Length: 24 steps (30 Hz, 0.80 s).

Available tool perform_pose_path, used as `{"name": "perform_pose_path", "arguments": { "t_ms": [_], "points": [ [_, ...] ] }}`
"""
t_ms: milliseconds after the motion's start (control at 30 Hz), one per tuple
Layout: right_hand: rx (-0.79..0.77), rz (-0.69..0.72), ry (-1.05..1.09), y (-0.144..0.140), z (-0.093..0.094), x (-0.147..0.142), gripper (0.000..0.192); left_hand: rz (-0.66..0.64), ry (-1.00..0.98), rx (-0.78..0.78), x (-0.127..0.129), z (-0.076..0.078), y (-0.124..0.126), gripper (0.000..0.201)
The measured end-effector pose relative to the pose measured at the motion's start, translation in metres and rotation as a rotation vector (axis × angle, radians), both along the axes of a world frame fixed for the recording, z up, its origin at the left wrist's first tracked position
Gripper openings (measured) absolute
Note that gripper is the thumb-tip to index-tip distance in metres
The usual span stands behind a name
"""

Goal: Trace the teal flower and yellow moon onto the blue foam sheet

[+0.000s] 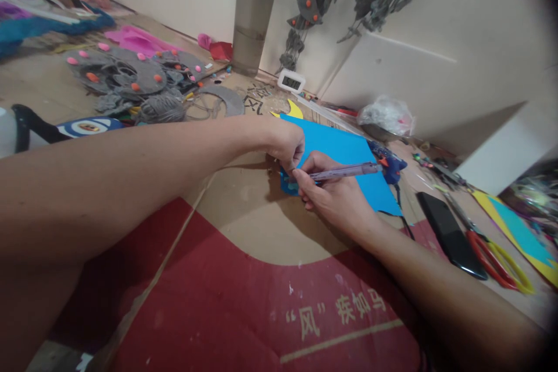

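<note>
My right hand [333, 189] is closed around a pale purple pen [349, 171], whose upper end slants to the right. The pen's tip is hidden behind my fingers. My left hand [288, 142] is curled beside it, its fingertips pressed down at the left end of a bright blue sheet [335, 142]; what they pinch, if anything, is hidden. Below my fingers a small blue piece [288, 183] with a lighter patch shows on the cardboard. A yellow crescent [295, 109] lies at the sheet's far left corner.
Cardboard [253, 215] covers the worktop. Behind stand a water bottle [255, 17] and a small digital clock [291, 81]. Grey felt shapes [126, 72] lie left. To the right are a blue glue gun [392, 165], a black phone [449, 235] and red-and-yellow-handled scissors [492, 258].
</note>
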State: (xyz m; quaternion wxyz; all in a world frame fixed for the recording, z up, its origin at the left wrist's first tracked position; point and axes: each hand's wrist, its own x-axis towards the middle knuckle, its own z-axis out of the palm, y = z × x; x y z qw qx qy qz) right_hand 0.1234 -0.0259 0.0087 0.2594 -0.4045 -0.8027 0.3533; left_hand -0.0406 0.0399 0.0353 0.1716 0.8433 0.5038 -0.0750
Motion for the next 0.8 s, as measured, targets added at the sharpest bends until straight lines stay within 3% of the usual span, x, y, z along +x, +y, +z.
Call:
{"name": "perform_pose_path", "arguments": {
  "t_ms": [800],
  "points": [
    [-0.004, 0.009, -0.023, -0.0008, 0.0022, 0.0011, 0.024, 0.009, -0.013, -0.029, 0.0007, 0.0028, -0.0025, 0.024]
  ]
}}
